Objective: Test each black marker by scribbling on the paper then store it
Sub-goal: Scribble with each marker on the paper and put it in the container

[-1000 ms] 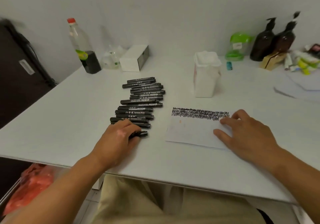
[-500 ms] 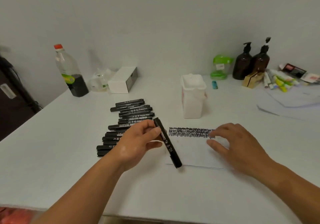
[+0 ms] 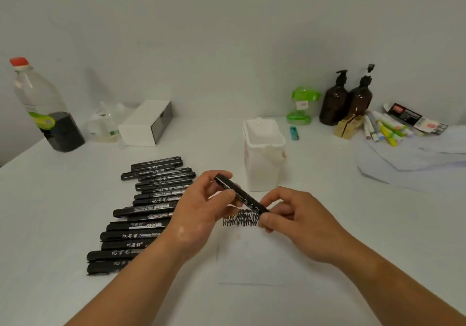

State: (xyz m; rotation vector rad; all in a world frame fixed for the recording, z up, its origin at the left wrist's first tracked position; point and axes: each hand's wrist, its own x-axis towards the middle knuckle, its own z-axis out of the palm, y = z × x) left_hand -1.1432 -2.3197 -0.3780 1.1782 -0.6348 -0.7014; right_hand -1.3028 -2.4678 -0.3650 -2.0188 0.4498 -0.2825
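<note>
**Placement.** The held marker (image 3: pixel 239 194) lies slantwise between both hands, just above the scribbled band (image 3: pixel 240 220) at the far edge of the paper (image 3: pixel 252 262). Holding it by both ends suggests the cap is about to be pulled off. Which end bears the cap cannot be told.

**Hands.** The left hand (image 3: pixel 199 212) pinches the marker's upper end between thumb and fingertips. The right hand (image 3: pixel 300 222) curls its fingers round the lower end. Both forearms reach in from the near table edge and converge over the paper.

**Stock.** The other markers (image 3: pixel 141 224) lie in a row to the left. A white container (image 3: pixel 263 164), presumably the store, stands just beyond the paper.
</note>
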